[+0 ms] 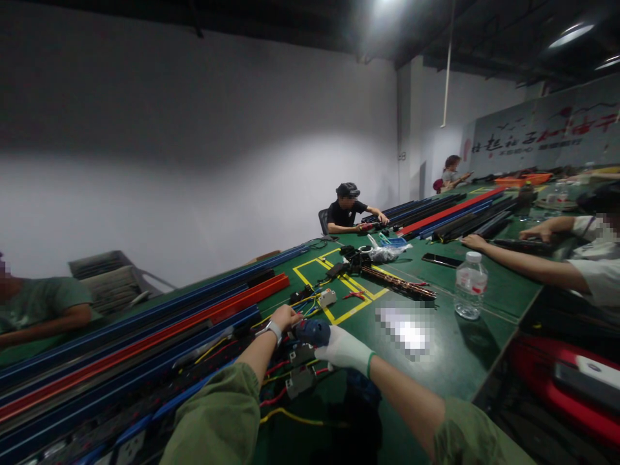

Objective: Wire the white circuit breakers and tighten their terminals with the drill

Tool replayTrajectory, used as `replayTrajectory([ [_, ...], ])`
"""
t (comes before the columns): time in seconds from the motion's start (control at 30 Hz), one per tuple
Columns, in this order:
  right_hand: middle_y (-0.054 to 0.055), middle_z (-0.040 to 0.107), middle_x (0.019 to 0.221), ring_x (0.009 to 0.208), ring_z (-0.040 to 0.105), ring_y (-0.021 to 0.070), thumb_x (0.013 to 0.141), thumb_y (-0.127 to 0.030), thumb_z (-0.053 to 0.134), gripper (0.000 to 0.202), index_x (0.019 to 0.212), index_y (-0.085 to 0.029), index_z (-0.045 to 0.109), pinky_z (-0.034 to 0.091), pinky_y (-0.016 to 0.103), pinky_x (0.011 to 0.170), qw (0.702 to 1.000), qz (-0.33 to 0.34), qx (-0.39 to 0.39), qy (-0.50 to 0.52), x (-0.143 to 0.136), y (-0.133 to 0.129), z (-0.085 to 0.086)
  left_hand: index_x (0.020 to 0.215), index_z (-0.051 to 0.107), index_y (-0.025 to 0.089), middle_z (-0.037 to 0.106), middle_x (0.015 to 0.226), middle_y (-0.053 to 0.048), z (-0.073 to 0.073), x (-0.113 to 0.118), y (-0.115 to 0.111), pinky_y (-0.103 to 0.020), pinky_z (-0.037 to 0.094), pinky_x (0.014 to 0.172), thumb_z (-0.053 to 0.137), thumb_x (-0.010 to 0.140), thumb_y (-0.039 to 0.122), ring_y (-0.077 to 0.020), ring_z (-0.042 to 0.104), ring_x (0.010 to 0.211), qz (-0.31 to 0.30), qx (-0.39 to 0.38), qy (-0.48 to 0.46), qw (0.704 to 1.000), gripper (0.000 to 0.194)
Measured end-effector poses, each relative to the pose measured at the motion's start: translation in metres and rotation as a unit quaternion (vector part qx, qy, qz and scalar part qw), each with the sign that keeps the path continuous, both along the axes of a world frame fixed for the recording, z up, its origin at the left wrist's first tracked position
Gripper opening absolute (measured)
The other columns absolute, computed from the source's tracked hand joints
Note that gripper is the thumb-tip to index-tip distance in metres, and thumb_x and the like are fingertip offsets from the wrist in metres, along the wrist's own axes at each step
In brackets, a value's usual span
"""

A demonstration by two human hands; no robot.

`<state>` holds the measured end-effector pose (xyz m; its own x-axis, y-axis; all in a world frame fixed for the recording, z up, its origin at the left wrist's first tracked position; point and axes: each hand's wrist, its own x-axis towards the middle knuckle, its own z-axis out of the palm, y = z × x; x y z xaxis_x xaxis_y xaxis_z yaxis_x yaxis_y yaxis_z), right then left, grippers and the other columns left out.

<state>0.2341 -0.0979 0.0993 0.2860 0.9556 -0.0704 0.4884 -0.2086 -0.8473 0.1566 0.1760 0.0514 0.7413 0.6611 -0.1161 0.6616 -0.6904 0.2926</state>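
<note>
The dark blue tool [314, 332] sits in the gloved right hand [343, 350] — just beside the bare left hand [285, 317], whose grip on anything cannot be discerned.

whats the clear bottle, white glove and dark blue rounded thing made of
Clear cylindrical bottle: probably thin plastic, glossy, see-through with highlights. White green-edged glove: apparently knit fabric, matte, soft-looking. Dark blue rounded object: possibly hard plastic, smooth, even-coloured, though blur leaves it open.

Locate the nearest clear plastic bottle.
In the head view, the bottle stands right of centre on the green table, a black phone just behind-left.
</note>
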Motion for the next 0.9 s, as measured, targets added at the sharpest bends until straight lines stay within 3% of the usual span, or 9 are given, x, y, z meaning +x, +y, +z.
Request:
replayTrajectory([
  [0.13, 0.005, 0.076, 0.087, 0.05, 0.065, 0.0106, 0.076, -0.015, 0.062, 0.041, 0.116, -0.018, 0.07, 0.045, 0.017, 0.047, 1.0, 0.001, 0.017, 0.0, -0.0018, -0.0006, 0.0029, 0.089, 0.083, 0.015, 0.074, 0.075, -0.008, -0.0007, 0.0007, -0.0003, -0.024, 0.039, 0.061, 0.059, 0.091, 0.051, -0.0167, 0.063, 0.068, 0.006, -0.013, -0.001, 1.0, 0.044],
  [0.33, 0.003, 0.072, 0.074, 0.052, 0.067, 0.0137, 0.077, -0.018, 0.061, 0.026, 0.1, -0.015, 0.071, 0.048, 0.018, 0.047, 1.0, 0.021, 0.004, 0.007, -0.0004, -0.001, 0.0025, 0.089, 0.082, 0.013, 0.073, 0.075, -0.008, -0.0048, 0.0015, 0.0033, -0.024, 0.038, 0.06, 0.059, 0.092, 0.051, -0.0155, 0.061, 0.065, 0.007, -0.005, 0.003, 1.0, 0.045],
  [0.57, 0.004, 0.075, 0.082, 0.049, 0.064, 0.0108, 0.076, -0.018, 0.062, 0.037, 0.112, -0.017, 0.072, 0.045, 0.016, 0.045, 1.0, 0.006, 0.015, -0.02, -0.0006, -0.0003, 0.0009, 0.09, 0.082, 0.014, 0.073, 0.073, -0.008, -0.0064, 0.0029, 0.006, -0.024, 0.036, 0.059, 0.06, 0.091, 0.05, -0.0167, 0.062, 0.068, 0.007, -0.014, 0.003, 1.0, 0.042],
  [0.9, 0.004, 0.075, 0.083, 0.051, 0.066, 0.0114, 0.077, -0.018, 0.062, 0.034, 0.109, -0.017, 0.069, 0.047, 0.016, 0.046, 1.0, -0.004, 0.0, -0.006, -0.0021, -0.0014, 0.0016, 0.083, 0.082, 0.015, 0.074, 0.073, -0.008, -0.0008, 0.0025, 0.0018, -0.024, 0.038, 0.06, 0.06, 0.09, 0.049, -0.0159, 0.06, 0.065, 0.002, -0.017, 0.005, 1.0, 0.042],
])
